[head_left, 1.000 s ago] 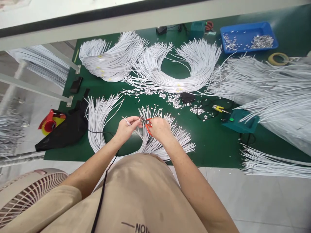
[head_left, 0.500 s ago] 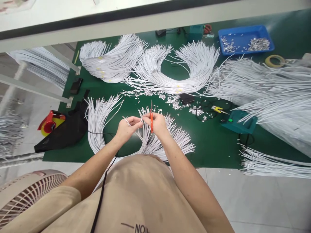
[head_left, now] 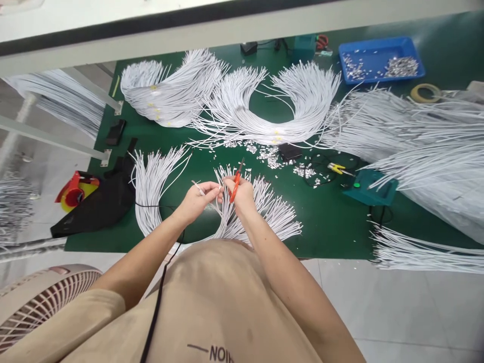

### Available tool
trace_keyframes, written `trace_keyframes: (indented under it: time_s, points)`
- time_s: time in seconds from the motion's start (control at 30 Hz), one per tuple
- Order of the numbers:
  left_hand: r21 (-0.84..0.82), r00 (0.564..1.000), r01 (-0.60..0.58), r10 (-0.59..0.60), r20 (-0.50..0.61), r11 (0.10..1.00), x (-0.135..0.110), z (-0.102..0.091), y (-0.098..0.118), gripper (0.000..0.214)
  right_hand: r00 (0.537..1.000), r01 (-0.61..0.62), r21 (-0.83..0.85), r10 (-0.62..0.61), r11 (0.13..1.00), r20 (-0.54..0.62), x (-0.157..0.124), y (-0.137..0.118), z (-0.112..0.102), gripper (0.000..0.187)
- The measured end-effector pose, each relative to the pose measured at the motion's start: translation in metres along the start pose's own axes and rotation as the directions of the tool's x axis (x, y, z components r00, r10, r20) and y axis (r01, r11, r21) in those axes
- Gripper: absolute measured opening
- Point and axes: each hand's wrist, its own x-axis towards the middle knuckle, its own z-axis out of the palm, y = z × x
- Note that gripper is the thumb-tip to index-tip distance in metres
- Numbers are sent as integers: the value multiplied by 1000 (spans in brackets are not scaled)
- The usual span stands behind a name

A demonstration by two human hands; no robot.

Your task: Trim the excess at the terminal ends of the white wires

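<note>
My left hand (head_left: 197,200) pinches a thin white wire (head_left: 198,187) whose end sticks out to the upper left. My right hand (head_left: 242,193) is closed round small red-handled scissors (head_left: 236,182), blades pointing up and away, and its fingertips meet the left hand's at the wire. Both hands hover over a fanned bundle of white wires (head_left: 264,212) on the green mat (head_left: 333,222). Another curved wire bundle (head_left: 151,186) lies just left of my hands.
Large wire bundles (head_left: 264,111) fill the mat's far side and right. Loose metal terminals (head_left: 270,156), yellow cutters (head_left: 338,169) and a teal box (head_left: 372,186) lie to the right. A blue tray (head_left: 378,48) sits far right; a fan (head_left: 45,302) stands lower left.
The scissors swung from pointing left across the wire to pointing up and away. My right hand's fingertips came to the wire held by the left hand.
</note>
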Motion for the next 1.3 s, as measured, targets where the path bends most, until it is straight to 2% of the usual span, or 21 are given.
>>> trace_keyframes:
  time_s: [0.07,0.17,0.27,0.37,0.43,0.47,0.53,0.6,0.67,0.73,0.8,0.9,0.97,1.03,1.07,1.17,1.2,1.3]
  points:
    - [-86,995,62,-55,78,994,0,-2,0,28,1000,15,-45,-15,999,-15,5,-2,-7,26]
    - [-136,993,101,-92,69,986,2,-4,-2,28,995,92,-65,-94,994,-30,6,-5,-14,30]
    - [-135,993,108,-102,52,985,4,-5,-3,28,984,169,-98,-161,981,79,0,-8,-13,29]
    - [-111,994,103,-99,39,988,5,-6,-3,29,972,186,-188,-152,964,181,-6,-9,-11,24]
    - [-125,993,111,-107,41,986,6,-7,-2,33,970,229,-282,-194,932,146,-7,-10,-12,21]
    - [-142,992,120,-115,46,982,6,-8,-2,35,961,275,-347,-254,896,108,-8,-12,-13,19]
    - [-182,990,137,-129,57,974,6,-10,-2,40,906,389,-493,-420,779,51,-9,-17,-13,18]
    - [-203,989,140,-129,71,969,6,-10,-3,41,834,487,-577,-544,655,87,-12,-22,-10,18]
    - [-178,993,109,-98,70,978,7,-9,-3,34,793,578,-565,-568,589,219,-15,-25,-3,16]
    - [-84,998,52,-50,33,995,8,-9,-2,19,751,653,-535,-551,535,365,-17,-24,6,11]
    - [16,1000,7,-6,-22,1000,8,-9,-1,10,719,690,-546,-534,474,444,-17,-20,14,11]
    - [-19,1000,-13,13,-11,1000,7,-11,-1,12,740,664,-589,-518,460,430,-14,-13,16,13]
    - [-131,1000,-9,12,25,991,5,-14,-2,28,782,613,-598,-500,515,371,-12,-11,15,13]
    - [-205,1000,-8,14,24,979,5,-15,-2,45,804,588,-583,-484,560,345,-12,-12,14,15]
    - [-210,1000,-15,19,13,978,5,-15,-3,47,800,595,-572,-482,565,357,-12,-12,14,15]
    - [-150,1000,-28,26,-13,988,6,-13,-4,35,764,643,-563,-486,520,425,-14,-13,17,12]
    - [-146,1000,-27,25,-15,989,6,-13,-4,33,766,640,-571,-479,513,429,-14,-13,18,11]
    - [-217,1000,-16,11,-25,976,7,-14,-6,45,836,546,-589,-437,596,333,-10,-11,14,12]
